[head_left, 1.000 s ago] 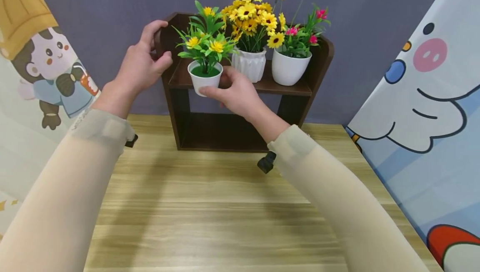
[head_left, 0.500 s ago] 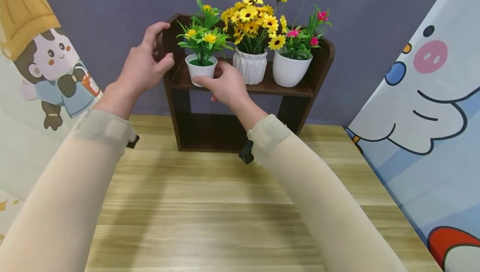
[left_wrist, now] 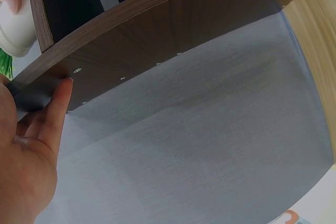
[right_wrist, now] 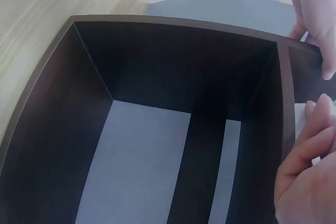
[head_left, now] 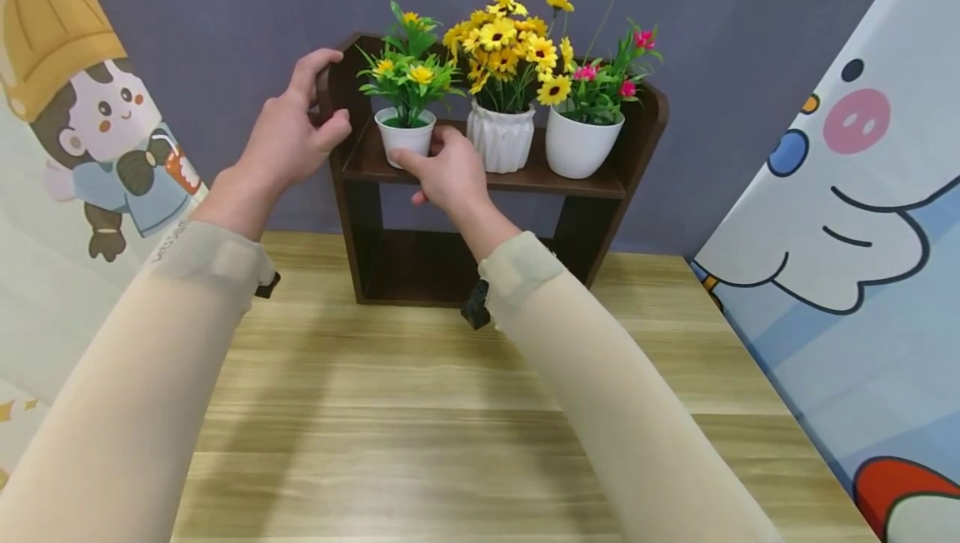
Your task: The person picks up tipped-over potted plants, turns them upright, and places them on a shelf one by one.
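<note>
The dark brown wooden shelf stands at the far side of the table. My left hand holds its upper left side panel, fingers along the outer face and thumb towards the inside. On the upper board, at the left end, is a white pot of green leaves and yellow flowers. My right hand grips this potted plant by its right and front sides, thumb at the front. In the right wrist view, the right-hand fingers largely cover the pot.
A ribbed white vase of yellow daisies and a round white pot with pink flowers stand to the right on the same board. Below is the shelf's lower compartment. Cartoon-printed panels flank the wooden table.
My right hand has moved the potted plant back and slightly left, from in front of the upper board onto its left end. My left hand keeps its hold on the side panel.
</note>
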`<state>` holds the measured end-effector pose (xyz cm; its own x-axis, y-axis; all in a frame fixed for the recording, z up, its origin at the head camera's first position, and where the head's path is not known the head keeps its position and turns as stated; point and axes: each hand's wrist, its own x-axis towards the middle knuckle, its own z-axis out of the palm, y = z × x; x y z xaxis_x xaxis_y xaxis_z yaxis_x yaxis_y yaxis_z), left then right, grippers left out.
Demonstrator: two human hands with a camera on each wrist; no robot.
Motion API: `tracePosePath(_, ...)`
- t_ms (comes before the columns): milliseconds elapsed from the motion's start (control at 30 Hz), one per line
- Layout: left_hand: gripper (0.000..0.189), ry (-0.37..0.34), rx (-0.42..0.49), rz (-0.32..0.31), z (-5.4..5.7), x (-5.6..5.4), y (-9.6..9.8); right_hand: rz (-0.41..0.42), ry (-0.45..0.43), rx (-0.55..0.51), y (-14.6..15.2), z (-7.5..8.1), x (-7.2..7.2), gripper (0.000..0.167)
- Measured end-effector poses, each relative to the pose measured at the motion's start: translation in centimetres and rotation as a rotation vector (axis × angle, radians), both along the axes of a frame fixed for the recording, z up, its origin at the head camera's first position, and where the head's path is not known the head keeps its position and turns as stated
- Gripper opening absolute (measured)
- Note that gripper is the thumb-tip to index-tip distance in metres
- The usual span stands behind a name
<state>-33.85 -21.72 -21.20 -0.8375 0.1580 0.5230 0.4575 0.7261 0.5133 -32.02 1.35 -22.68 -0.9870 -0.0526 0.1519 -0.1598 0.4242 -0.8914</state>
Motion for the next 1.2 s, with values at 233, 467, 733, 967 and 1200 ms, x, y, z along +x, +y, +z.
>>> tracePosePath(233, 0.07, 0.006, 0.002, 0.008, -0.1, 0.1, 0.1, -0.045, -0.04, 0.055, -0.3, 0.5, -0.1, 0.069)
tracePosePath(467, 0.07, 0.016, 0.001, 0.002, -0.3, 0.1, 0.0, -0.1, -0.077, 0.102, -1.0, 1.0, -0.1, 0.071)
tracePosePath(733, 0.069, 0.025, -0.01, 0.002, -0.2, 0.1, 0.0, -0.134, -0.1, 0.162, -1.4, 1.4, 0.0, 0.072)
tracePosePath(967, 0.069, 0.026, -0.013, 0.006, -0.2, 0.0, 0.0, -0.126, -0.106, 0.173, -1.2, 1.1, -0.4, 0.074)
tracePosePath(1200, 0.07, 0.032, 0.003, -0.004, -0.3, 0.0, 0.0, -0.129, -0.071, 0.146, -1.0, 0.7, 0.4, 0.078)
